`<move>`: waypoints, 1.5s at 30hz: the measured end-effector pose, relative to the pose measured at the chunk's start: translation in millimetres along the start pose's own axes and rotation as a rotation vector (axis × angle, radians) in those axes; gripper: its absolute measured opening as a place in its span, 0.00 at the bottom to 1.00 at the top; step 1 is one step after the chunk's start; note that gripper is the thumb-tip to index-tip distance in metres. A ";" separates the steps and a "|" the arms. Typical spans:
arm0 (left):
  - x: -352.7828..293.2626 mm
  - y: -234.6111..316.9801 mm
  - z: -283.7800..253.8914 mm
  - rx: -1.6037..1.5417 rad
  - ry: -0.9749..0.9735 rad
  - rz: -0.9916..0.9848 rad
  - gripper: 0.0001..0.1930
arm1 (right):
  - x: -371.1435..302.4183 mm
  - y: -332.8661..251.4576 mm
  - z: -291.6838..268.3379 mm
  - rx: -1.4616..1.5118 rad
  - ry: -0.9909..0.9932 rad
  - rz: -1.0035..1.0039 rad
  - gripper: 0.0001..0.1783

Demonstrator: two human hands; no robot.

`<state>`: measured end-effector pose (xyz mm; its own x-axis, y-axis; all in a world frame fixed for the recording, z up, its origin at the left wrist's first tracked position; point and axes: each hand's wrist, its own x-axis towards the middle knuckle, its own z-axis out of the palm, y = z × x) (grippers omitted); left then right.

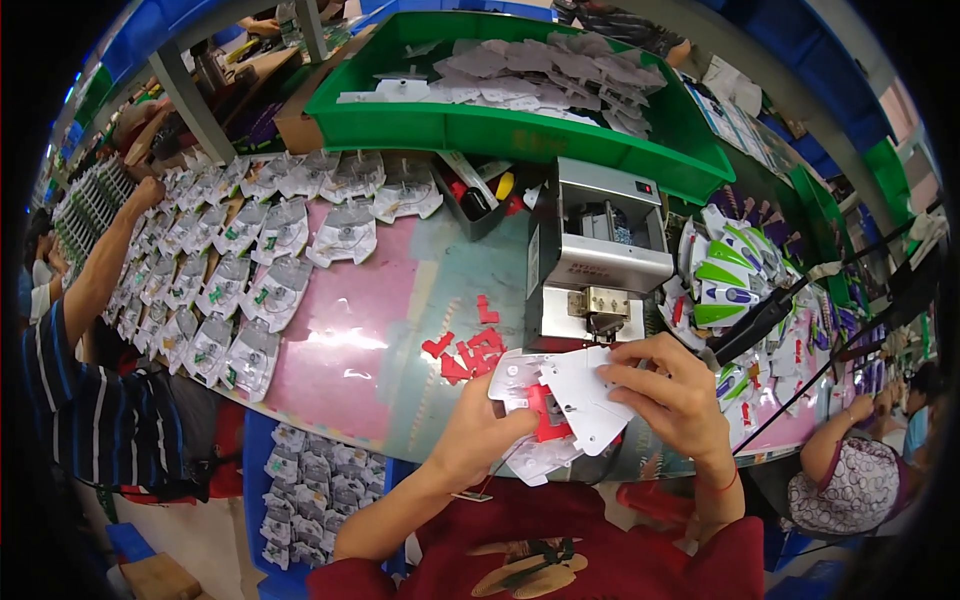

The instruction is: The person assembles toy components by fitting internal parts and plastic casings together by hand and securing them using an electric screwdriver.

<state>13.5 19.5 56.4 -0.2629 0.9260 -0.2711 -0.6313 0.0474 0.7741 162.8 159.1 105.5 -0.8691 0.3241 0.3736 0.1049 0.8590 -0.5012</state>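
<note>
In front of my chest, my left hand (470, 425) is closed around a white molded plastic shell (515, 375), with its thumb near a red plastic piece (548, 418) set inside. My right hand (675, 390) pinches the edge of a flat white plastic plate (585, 395) with small holes, which lies at an angle over the shell and covers part of the red piece. Several loose red plastic pieces (470, 355) lie on the table just beyond my left hand. A silver boxy machine (605, 255) stands right behind the plate.
A green bin (520, 135) of white plates stands at the back. Rows of white shells (285, 230) cover the table's left side. White-green-purple shells (730, 270) are piled right, beside a black rod (750, 325). A blue crate (262, 480) sits below left. Co-workers sit on both sides.
</note>
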 end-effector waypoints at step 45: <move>4.0 -7.1 -2.5 0.107 -0.082 -0.069 0.17 | -7.3 13.3 -3.6 0.217 -0.434 0.059 0.38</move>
<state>15.0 21.9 48.4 -0.1580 0.9464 -0.2817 -0.5630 0.1480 0.8131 172.2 169.5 98.9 -0.9908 0.1353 0.0027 0.0974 0.7265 -0.6802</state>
